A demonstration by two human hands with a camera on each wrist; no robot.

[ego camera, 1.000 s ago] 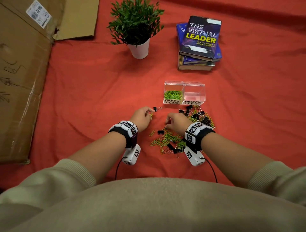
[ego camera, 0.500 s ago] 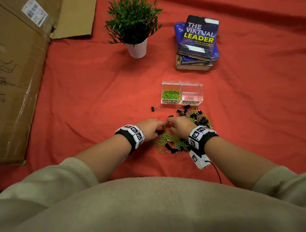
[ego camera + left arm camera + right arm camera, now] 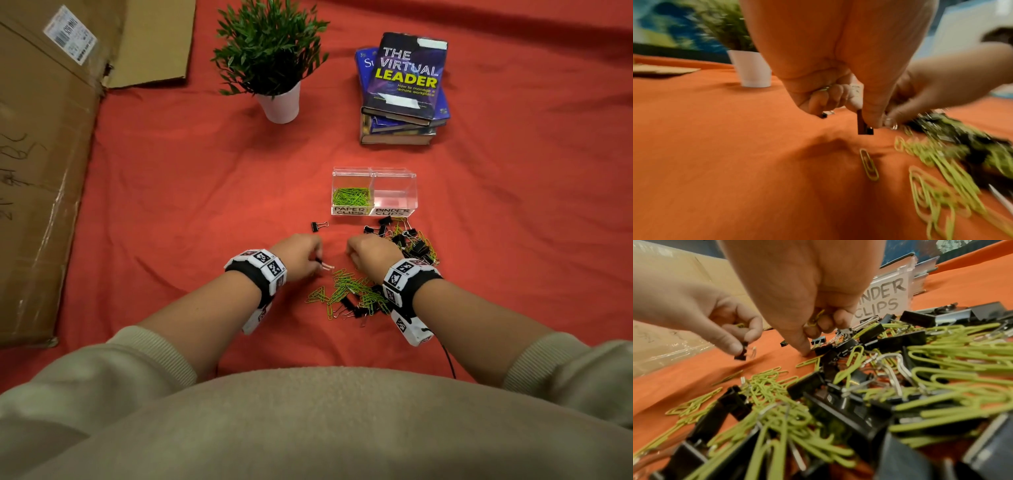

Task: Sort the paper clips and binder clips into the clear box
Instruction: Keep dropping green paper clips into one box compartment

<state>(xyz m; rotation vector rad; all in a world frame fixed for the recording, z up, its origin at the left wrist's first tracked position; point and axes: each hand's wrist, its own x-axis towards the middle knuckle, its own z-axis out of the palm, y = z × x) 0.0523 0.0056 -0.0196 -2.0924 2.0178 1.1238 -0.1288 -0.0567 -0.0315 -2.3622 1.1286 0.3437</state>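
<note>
Since half a second ago I see the two hands drawn apart: they were meeting over the near pile, and now the left hand (image 3: 301, 255) sits to the left of it with a gap of bare red cloth (image 3: 191, 192) between it and the right hand (image 3: 371, 255). The left thumb and forefinger pinch a black binder clip (image 3: 865, 126), its body pointing down at the cloth and its wire handles sticking out sideways towards the pile; it hangs just above the fabric. The right hand's fingers are curled round what looks like a green paper clip (image 3: 815, 319), though blur makes that uncertain, while its thumb tip presses the cloth at the pile's edge.

The mixed pile of paper clips (image 3: 352, 291) and binder clips (image 3: 416, 248) runs from my right wrist up to the front wall of the clear box (image 3: 394, 178). One lone binder clip (image 3: 318, 226) lies left of the box, long axis left to right. The box's long side runs left to right; its left cell holds green clips, its right cell none. Open cloth lies to the left of the box and hands, as far as the cardboard (image 3: 41, 171).
</note>
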